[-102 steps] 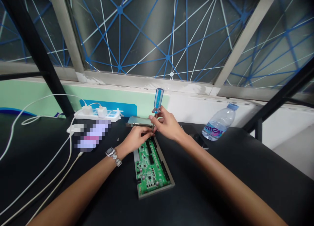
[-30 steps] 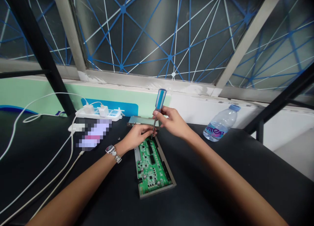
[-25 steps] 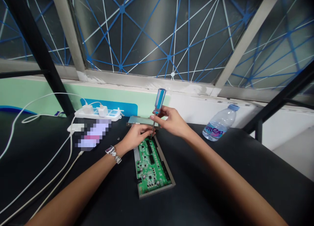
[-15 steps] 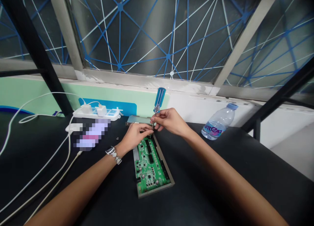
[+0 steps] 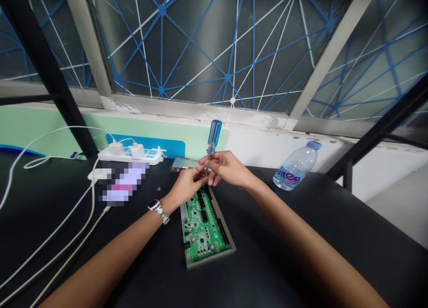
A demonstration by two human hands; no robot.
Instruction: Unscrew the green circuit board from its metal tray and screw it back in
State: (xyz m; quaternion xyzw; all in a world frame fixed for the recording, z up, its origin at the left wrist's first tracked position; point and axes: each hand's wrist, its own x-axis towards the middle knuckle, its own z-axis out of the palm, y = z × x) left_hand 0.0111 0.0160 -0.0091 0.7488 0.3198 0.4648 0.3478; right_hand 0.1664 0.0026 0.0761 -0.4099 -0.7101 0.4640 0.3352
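A screwdriver (image 5: 214, 133) with a clear and blue handle stands nearly upright over the far end of a green circuit board (image 5: 207, 231). The board lies in a shallow metal tray (image 5: 224, 225) on the black table. My right hand (image 5: 228, 169) grips the screwdriver's shaft just under the handle, fingers pinched. From the left side, my left hand (image 5: 183, 188) closes its thumb and fingers around the lower shaft, above the board. The tip is hidden behind the fingers, so I cannot tell what it touches.
Behind the hands sits a flat metal box (image 5: 180, 163). To the left are a power strip (image 5: 152, 155), white cables (image 5: 94, 196), a pixelated phone-like object (image 5: 125, 183) and a tiny metal piece (image 5: 159, 189). A water bottle (image 5: 296, 167) stands at right by the wall.
My right hand has slid slightly left and closer to my left hand, which has shifted a little. The screwdriver has become slightly more upright. The board stays put.
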